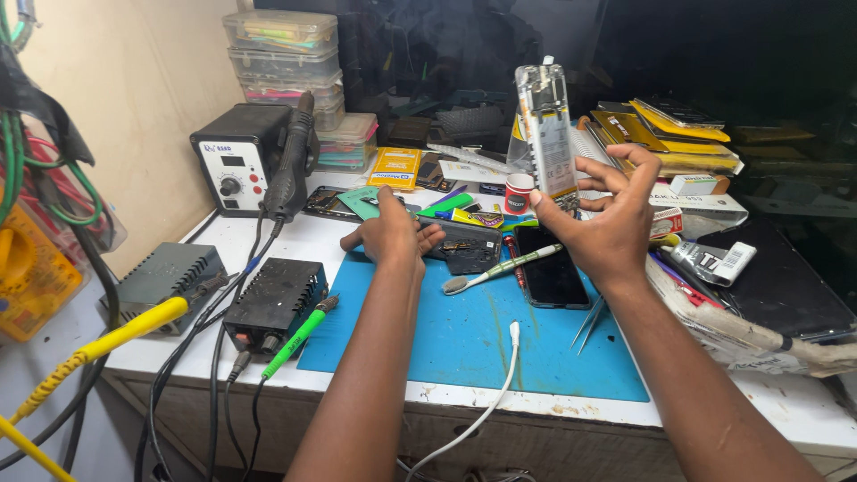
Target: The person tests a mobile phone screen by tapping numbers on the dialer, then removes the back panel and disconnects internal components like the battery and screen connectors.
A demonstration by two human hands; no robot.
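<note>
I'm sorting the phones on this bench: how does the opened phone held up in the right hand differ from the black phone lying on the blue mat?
The opened phone stands upright in the air, gripped by the right hand; the black phone lies flat on the blue mat, untouched. The opened phone shows bare, pale inner parts; the black phone shows a dark, smooth, closed face. Both are slim rectangular slabs of similar size.
</note>
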